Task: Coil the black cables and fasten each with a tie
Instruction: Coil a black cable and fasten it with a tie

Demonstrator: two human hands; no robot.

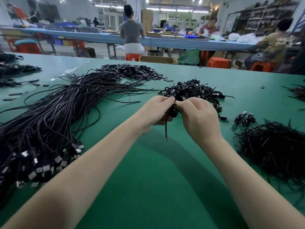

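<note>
Between my hands, above the middle of the green table (148,179), is a small coiled black cable (173,111). My left hand (155,111) grips the coil from the left, and one loose end hangs down below it. My right hand (198,116) pinches something thin at the top of the coil; the tie itself is too small to make out. A big bundle of uncoiled black USB cables (49,123) lies to the left. A heap of coiled cables (193,91) sits just beyond my hands. A pile of black ties (277,149) lies at the right.
A pile of small flat black pieces (132,71) lies at the far middle of the table. Two coiled cables (244,119) rest near the tie pile. More cable heaps (14,70) sit at the far left. People work at a blue bench (99,37) behind.
</note>
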